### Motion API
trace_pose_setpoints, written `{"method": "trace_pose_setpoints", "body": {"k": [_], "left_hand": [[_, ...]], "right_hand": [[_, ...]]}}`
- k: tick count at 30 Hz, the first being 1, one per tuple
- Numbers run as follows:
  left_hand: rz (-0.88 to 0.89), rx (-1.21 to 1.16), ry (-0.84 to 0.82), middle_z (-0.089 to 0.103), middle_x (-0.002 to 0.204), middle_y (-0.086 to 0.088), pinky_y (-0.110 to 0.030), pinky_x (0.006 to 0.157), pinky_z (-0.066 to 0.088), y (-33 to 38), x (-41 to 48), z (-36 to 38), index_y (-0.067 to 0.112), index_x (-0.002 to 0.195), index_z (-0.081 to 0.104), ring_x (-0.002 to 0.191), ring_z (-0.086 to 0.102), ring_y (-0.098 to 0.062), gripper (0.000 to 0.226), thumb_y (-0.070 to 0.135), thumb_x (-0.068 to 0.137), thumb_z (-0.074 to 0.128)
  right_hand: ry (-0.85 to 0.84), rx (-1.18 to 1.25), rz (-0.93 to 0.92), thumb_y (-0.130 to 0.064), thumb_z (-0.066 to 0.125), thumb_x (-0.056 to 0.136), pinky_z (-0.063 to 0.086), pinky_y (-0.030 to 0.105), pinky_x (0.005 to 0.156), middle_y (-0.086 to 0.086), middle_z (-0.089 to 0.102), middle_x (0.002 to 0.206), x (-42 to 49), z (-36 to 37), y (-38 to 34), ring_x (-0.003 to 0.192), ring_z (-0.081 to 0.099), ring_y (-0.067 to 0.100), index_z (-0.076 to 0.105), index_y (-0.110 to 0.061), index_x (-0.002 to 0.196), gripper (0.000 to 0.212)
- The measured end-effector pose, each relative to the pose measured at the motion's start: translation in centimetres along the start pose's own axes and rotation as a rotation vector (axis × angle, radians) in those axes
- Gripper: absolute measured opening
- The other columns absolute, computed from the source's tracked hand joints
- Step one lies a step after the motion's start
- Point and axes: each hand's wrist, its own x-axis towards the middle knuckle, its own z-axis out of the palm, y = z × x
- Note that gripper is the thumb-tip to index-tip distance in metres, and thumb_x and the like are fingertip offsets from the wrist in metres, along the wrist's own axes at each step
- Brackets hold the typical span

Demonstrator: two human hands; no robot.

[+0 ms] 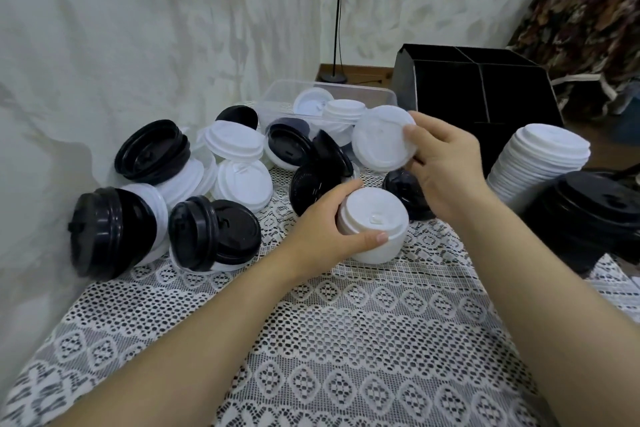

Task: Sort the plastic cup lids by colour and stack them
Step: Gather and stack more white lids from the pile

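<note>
On the lace cloth, left hand: grips short white-lid stack.
Right hand: pinches single white lid; best seated centred, level.

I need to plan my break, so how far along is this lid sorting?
Done: a tall white stack and a black stack stand at the right. In hand: the left hand grips a short white stack, the right hand holds one white lid. Left: a mixed pile of black and white lids.
</note>
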Motion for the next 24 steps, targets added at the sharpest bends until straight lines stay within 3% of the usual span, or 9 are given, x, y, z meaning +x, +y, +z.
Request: {"method": "trace_pose_setpoints", "body": {"k": [5,9,12,17,21,24], "left_hand": [[0.036,-0.115,-0.032,0.048,0.140,0.012,-0.025,0.103,0.042,0.2,-0.1,0.2,0.029,0.149,0.025,0.124,0.049,-0.002,0.102,0.044,0.065,0.081],[0.052,-0.419,0.068,0.059,0.132,0.007,-0.032,0.105,0.041,0.6,-0.2,-0.3,0.029,0.135,0.044,0.124,0.053,-0.008,0.064,0.042,0.077,0.068],[0.009,-0.623,0.154,0.070,0.109,-0.004,-0.033,0.100,0.046,1.1,0.0,-0.8,0.021,0.119,0.059,0.107,0.063,-0.015,0.037,0.028,0.084,0.064],[-0.009,-0.754,0.140,0.070,0.088,-0.004,-0.023,0.079,0.052,1.8,-0.2,-0.8,0.014,0.108,0.063,0.080,0.065,-0.012,0.038,0.015,0.071,0.065],[-0.029,-1.004,0.162,0.071,0.095,-0.004,-0.028,0.086,0.051,1.6,0.1,-1.6,0.011,0.104,0.064,0.086,0.064,-0.015,0.032,0.009,0.072,0.062],[-0.022,-1.093,0.157,0.067,0.103,-0.007,-0.026,0.085,0.053,1.1,0.3,-2.1,0.011,0.110,0.063,0.090,0.061,-0.017,0.034,0.008,0.076,0.062]], "right_hand": [[-0.058,0.215,0.111,-0.009,0.055,0.097,0.055,0.023,0.074,0.004,0.074,0.101,-2.4,-0.9,-0.1,0.090,0.070,0.012,0.062,-0.005,0.119,0.023],[-0.160,0.046,0.112,-0.011,0.059,0.094,0.055,0.023,0.068,0.003,0.074,0.099,-3.5,-1.2,-0.4,0.088,0.070,0.013,0.066,-0.014,0.112,0.019],[-0.249,-0.071,0.075,-0.014,0.064,0.088,0.053,0.022,0.071,-0.004,0.075,0.092,-4.1,-1.2,-0.5,0.085,0.069,0.008,0.069,-0.018,0.107,0.020],[-0.297,-0.124,-0.003,-0.027,0.071,0.071,0.053,0.026,0.079,-0.001,0.074,0.092,-4.8,-0.7,0.0,0.087,0.068,0.011,0.071,-0.021,0.104,0.034],[-0.275,-0.165,-0.120,-0.027,0.080,0.074,0.053,0.027,0.083,0.001,0.069,0.109,-4.7,-1.0,0.3,0.098,0.066,0.012,0.064,-0.023,0.117,0.046],[-0.368,-0.400,-0.299,-0.033,0.082,0.069,0.049,0.026,0.097,-0.004,0.052,0.136,-4.8,-1.1,0.5,0.124,0.053,0.009,0.048,-0.036,0.130,0.070]]}}
